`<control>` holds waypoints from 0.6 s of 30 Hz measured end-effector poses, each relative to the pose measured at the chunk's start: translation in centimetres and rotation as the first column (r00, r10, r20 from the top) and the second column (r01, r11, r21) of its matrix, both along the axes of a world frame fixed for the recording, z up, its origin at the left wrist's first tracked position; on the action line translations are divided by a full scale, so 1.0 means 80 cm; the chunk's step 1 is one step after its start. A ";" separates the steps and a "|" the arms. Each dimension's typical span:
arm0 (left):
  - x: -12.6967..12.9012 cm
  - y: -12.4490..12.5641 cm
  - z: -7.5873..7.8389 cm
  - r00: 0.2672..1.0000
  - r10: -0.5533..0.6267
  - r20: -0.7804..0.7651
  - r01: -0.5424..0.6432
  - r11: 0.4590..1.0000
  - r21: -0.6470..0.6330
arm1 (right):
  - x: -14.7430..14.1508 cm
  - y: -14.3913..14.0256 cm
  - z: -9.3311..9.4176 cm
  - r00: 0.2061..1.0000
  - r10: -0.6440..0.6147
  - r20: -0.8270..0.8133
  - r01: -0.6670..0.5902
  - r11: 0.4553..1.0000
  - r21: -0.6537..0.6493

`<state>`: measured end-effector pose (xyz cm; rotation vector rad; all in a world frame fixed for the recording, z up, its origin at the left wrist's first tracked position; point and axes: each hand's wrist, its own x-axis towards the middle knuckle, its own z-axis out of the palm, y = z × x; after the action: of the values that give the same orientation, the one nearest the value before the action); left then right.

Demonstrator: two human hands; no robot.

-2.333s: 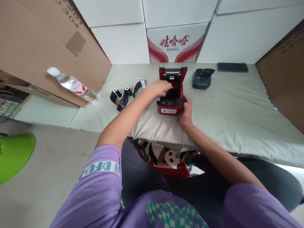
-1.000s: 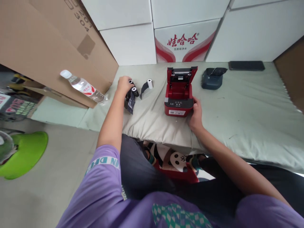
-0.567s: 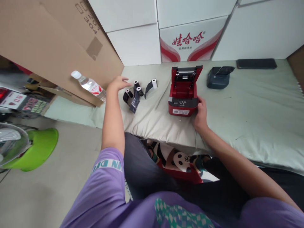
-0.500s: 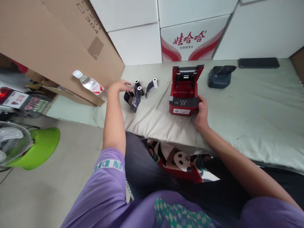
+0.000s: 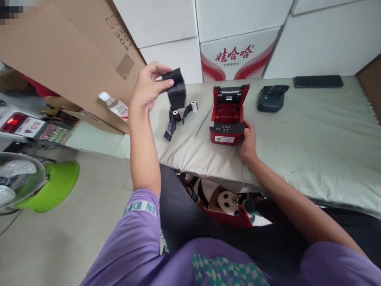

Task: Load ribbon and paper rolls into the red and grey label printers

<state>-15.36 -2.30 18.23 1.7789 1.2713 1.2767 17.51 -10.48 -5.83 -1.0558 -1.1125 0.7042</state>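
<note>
My left hand (image 5: 149, 85) is raised above the cloth, pinching a roll of black paper (image 5: 177, 89) whose loose end hangs down. Below it lie a black paper roll (image 5: 176, 115) with its strip pulled out and a roll with a white outer side (image 5: 194, 106), its dark strip also trailing. A red receipt printer (image 5: 225, 138) stands on the cloth with its lid tipped up and its paper bay exposed. My right hand (image 5: 249, 142) is closed against the printer's right side; some of its fingertips are hidden.
A water bottle (image 5: 114, 105) stands at left by a large cardboard box (image 5: 89, 51). White cartons (image 5: 238, 59) line the back. Right of the printer are a small dark device (image 5: 270, 99) and a flat black object (image 5: 318, 81). The cloth-covered surface (image 5: 297, 151) ends before my legs.
My left hand has picked up one of the black paper rolls and lifted it off the cloth. My right hand stays at the printer. The view has shifted slightly.
</note>
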 end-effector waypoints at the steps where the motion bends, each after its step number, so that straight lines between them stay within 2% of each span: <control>1: 0.023 -0.008 0.004 0.983 -0.154 0.100 0.154 0.988 0.013 | -0.001 -0.001 0.001 1.000 -0.003 0.003 0.003 1.000 0.001; 3: 0.070 -0.017 -0.004 0.914 -0.370 0.165 0.370 0.929 0.031 | -0.002 -0.001 0.003 1.000 -0.010 0.005 0.010 1.000 0.002; 5: 0.114 -0.016 -0.031 0.884 -0.460 0.084 0.463 0.886 -0.023 | -0.002 0.000 0.003 1.000 -0.011 -0.001 0.011 1.000 0.004; 8: 0.165 -0.001 -0.087 0.864 -0.483 -0.140 0.463 0.873 -0.155 | -0.003 0.002 0.001 1.000 -0.002 -0.020 0.002 1.000 0.008; 11: 0.190 0.016 -0.131 0.834 -0.395 -0.386 0.361 0.919 -0.161 | -0.002 0.002 0.000 1.000 0.010 -0.024 -0.010 1.000 0.013; 14: 0.196 0.026 -0.145 0.787 -0.300 -0.539 0.297 0.950 -0.096 | -0.001 0.002 0.001 1.000 0.016 -0.018 -0.016 1.000 0.010; 18: 0.198 0.027 -0.136 0.675 -0.302 -0.674 0.327 0.940 -0.094 | -0.002 0.002 0.000 1.000 0.015 -0.014 -0.015 1.000 -0.012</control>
<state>0.51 -0.14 7.39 2.4886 1.2041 0.4323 17.38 -10.29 -5.80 -1.0525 -1.1063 0.7301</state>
